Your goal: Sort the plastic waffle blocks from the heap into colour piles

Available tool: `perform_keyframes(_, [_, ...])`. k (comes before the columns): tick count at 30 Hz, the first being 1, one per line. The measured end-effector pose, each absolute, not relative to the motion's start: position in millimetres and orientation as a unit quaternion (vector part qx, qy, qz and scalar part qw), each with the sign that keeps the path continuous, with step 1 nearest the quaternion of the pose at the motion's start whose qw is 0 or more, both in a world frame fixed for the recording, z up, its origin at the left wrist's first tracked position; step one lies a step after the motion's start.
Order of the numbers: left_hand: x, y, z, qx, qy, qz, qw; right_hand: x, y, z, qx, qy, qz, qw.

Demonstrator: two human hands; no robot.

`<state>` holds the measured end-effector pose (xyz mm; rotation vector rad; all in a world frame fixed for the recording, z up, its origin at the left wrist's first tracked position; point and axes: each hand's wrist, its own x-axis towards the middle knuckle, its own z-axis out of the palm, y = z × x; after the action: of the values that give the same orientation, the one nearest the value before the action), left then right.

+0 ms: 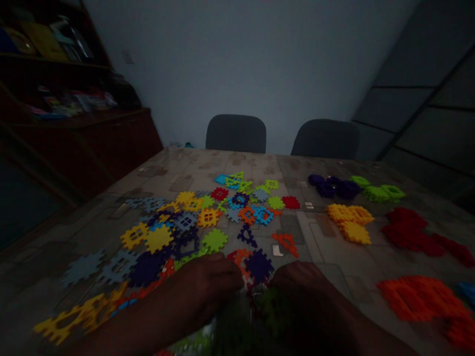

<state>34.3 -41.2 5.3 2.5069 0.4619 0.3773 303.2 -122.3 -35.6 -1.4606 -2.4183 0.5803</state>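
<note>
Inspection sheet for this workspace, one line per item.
Surface: patterned table cover, dim light.
Job's things: loose interlocking plastic blocks spread mid-table; blurred dark-and-green object between the hands, unclear.
Clutter: colour-grouped blocks at right: purple, green, yellow, red, orange.
Hands: left hand and right hand beside that object; grip unclear.
Cables: nothing seen.
Surroundings: two dark chairs, wooden cabinet.

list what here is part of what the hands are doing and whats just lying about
Part of it:
left hand
right hand
dim clump of plastic pieces between the hands
mixed pile of waffle-block pieces
colour-sorted heaps of pieces

Just lying about:
two dark chairs
dark wooden shelf unit
patterned tabletop
</note>
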Motion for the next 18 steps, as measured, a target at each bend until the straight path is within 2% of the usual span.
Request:
perform_keyframes(3, [23.9, -32.5, 20.2, 0.934, 0.186, 0.101, 0.287, 301.2, -121.5, -34.2, -0.485, -0.843, 0.201, 0.116])
perform_keyframes(9, [7.6, -34.4, 22.2, 0.915, 0.214, 0.071, 0.336, 299.1, -124.1, -32.8, -0.475, -0.847, 0.179, 0.156])
perform_keyframes(14, [14.3, -48.7, 20.0, 0.914, 0.203, 0.071, 0.344, 302.5, -133.6, -12.4, -0.499, -0.836, 0.172, 0.15])
perform_keyframes(18, [25.8, -59.4, 27.1, 0.92, 0.188, 0.018, 0.345, 318.1, -142.3, 0.6, -0.533, -0.814, 0.184, 0.144])
